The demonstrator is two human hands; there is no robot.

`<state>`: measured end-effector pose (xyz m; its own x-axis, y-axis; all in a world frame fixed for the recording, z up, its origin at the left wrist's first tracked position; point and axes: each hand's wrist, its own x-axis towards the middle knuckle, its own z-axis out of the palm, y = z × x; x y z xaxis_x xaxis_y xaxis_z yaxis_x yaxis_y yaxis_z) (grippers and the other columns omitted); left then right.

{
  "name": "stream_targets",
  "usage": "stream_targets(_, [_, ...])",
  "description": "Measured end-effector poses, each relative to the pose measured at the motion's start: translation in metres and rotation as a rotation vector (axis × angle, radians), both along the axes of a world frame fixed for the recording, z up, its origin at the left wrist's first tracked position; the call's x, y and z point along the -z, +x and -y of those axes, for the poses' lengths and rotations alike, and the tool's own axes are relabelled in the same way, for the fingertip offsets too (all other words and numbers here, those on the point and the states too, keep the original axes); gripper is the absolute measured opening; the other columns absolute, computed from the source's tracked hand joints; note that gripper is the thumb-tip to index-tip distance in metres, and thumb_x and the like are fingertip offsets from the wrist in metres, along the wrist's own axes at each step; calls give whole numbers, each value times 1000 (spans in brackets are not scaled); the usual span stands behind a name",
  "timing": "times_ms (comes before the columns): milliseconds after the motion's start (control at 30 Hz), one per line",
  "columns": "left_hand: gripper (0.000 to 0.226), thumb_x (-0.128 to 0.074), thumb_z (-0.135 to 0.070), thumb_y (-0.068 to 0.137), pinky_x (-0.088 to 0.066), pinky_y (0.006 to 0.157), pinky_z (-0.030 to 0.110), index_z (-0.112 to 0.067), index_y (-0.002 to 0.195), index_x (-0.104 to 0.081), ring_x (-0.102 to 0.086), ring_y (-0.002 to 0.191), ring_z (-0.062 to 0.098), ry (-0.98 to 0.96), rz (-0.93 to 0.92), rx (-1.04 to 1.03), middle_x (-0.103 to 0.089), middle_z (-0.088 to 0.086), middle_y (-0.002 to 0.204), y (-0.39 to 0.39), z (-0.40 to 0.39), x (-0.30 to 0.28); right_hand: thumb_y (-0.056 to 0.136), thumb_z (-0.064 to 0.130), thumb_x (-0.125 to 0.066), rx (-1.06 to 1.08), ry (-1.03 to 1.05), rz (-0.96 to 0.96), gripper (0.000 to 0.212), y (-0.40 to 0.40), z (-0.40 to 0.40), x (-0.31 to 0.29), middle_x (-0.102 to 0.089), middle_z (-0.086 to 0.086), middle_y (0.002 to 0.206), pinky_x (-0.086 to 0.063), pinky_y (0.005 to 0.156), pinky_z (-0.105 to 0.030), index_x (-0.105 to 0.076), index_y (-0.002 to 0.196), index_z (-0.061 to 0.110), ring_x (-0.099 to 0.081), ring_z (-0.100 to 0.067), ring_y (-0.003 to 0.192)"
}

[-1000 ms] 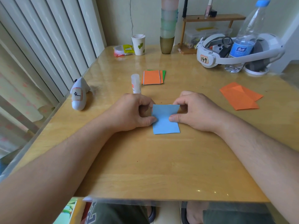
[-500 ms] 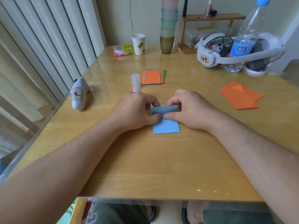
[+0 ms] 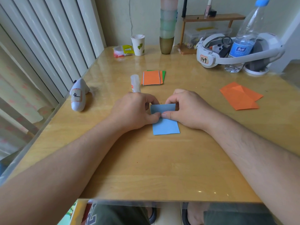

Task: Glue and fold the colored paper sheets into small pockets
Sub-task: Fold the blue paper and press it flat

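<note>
A small blue paper (image 3: 166, 125) lies on the wooden table (image 3: 146, 168) in front of me, its far end folded over toward me as a flap. My left hand (image 3: 135, 112) and my right hand (image 3: 186, 109) pinch that flap from either side, thumbs meeting on its edge near the middle. A glue stick (image 3: 135, 85) stands just beyond my left hand. Farther back lies a stack of finished pockets, orange (image 3: 151, 77) on green. A folded orange sheet (image 3: 240, 96) rests to the right.
A white toy figure (image 3: 78, 96) lies at the left table edge. Along the back stand a paper cup (image 3: 138, 44), a stack of cups (image 3: 167, 26), a headset (image 3: 227, 52), a water bottle (image 3: 243, 38) and a small wooden shelf (image 3: 212, 18).
Both hands lifted the blue paper's far end and folded it toward me; my thumbs have moved together onto the flap's edge.
</note>
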<state>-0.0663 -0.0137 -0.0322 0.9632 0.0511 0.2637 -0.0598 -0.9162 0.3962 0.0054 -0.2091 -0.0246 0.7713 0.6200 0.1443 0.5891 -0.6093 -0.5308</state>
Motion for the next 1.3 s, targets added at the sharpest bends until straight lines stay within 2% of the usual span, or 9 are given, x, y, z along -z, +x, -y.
stream_targets(367, [19, -76, -50, 79, -55, 65, 41, -47, 89, -61, -54, 67, 8, 9, -30, -12, -54, -10, 66, -2, -3, -2, 83, 43, -86, 23, -10, 4, 15, 2, 5, -2, -58, 3, 96, -51, 85, -40, -72, 87, 38, -57, -17, 90])
stream_targets(533, [17, -76, -48, 80, -49, 62, 34, -41, 94, -69, -52, 66, 4, 14, -38, -45, -53, -12, 67, -3, -10, -2, 85, 43, -84, 58, -32, 18, 13, 6, 12, -3, -56, 4, 94, -51, 86, -39, -73, 90, 37, -55, -17, 90])
stream_targets(667, [16, -75, -48, 80, -50, 61, 33, -46, 89, -63, -53, 68, 4, 29, -24, -50, -54, -12, 67, -2, -5, -1, 85, 44, -83, 57, -34, 17, 14, 5, 10, -2, -56, 4, 94, -51, 87, -40, -74, 91, 35, -55, -15, 89])
stream_targets(733, [16, -74, -50, 80, -48, 58, 32, -44, 93, -67, -51, 68, 4, 51, -8, -56, -54, -13, 67, 0, -1, 0, 85, 46, -82, 50, -24, 22, 14, 5, 5, -1, -57, 5, 95, -51, 88, -41, -72, 88, 37, -55, -16, 90])
stream_targets(933, [19, -71, -54, 80, -43, 57, 29, -44, 96, -70, -53, 71, 10, 97, 28, -74, -54, -14, 67, 3, 5, 2, 88, 47, -79, 25, -18, 39, 15, 2, -5, 1, -57, 4, 96, -50, 91, -46, -65, 85, 42, -53, -16, 93])
stream_targets(1300, [7, -70, -49, 84, -36, 55, 27, -48, 89, -65, -51, 68, 1, 62, -11, -107, -54, -13, 68, 0, -4, 0, 88, 44, -80, 73, -10, 24, 13, 9, 6, 2, -58, 4, 96, -50, 93, -45, -70, 82, 39, -57, -16, 93])
